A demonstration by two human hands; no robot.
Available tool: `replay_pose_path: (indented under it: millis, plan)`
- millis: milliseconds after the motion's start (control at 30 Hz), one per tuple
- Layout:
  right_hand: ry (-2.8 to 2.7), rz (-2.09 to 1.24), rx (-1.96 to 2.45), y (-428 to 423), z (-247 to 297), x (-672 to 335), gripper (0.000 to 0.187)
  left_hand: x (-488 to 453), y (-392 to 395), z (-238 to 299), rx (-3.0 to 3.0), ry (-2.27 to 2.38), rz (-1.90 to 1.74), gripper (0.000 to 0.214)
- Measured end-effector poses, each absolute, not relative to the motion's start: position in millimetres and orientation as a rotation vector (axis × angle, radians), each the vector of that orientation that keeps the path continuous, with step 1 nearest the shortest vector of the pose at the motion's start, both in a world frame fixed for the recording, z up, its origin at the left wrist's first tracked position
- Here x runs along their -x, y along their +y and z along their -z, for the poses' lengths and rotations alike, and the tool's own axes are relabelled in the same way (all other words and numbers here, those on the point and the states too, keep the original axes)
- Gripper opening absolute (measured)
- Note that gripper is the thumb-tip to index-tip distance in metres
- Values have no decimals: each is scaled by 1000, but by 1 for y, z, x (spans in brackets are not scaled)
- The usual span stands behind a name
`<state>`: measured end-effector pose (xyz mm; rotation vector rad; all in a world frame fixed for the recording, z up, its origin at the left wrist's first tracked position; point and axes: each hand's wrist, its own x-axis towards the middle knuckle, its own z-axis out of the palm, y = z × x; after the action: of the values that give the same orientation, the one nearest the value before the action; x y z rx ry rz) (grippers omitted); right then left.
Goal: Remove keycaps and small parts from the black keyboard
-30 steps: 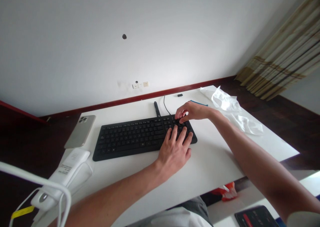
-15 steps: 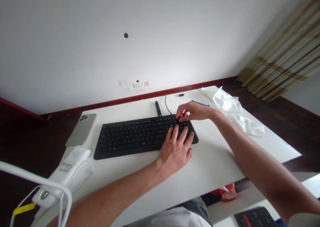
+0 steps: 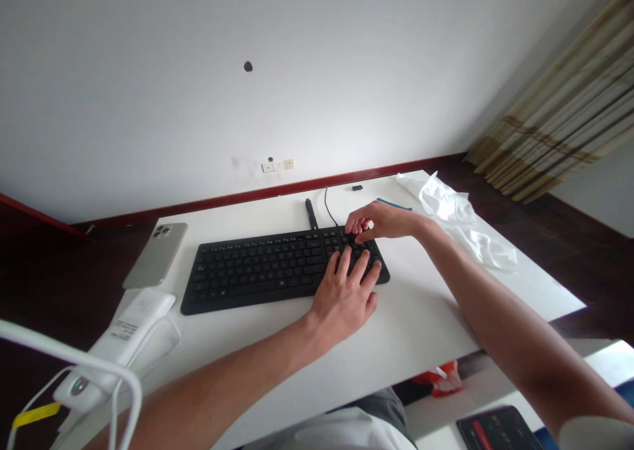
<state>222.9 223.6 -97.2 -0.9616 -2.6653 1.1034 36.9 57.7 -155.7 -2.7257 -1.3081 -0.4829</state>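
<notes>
On the keyboard, flat left hand

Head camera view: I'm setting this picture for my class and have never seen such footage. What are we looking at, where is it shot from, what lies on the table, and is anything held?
There is no machine here. A person wears one camera on the head, looking forward and down, so both arms reach in from the bottom edge. The left hand lies flat, fingers spread, on the right end of a black keyboard. The right hand has its fingertips gathered on keys at the keyboard's far right corner; whether it pinches anything is unclear. Neither hand lifts anything. The white table also carries a phone lying face down, a white device with cords, and crumpled white plastic.
</notes>
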Motion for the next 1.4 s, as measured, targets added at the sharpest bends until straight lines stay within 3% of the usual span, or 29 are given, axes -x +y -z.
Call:
replay_pose_path:
  millis: [1400]
  plan:
    - [-2684, -1060, 1031, 219, 93, -220, 14, -36, 59, 153, 2750, -1317, 488, 52]
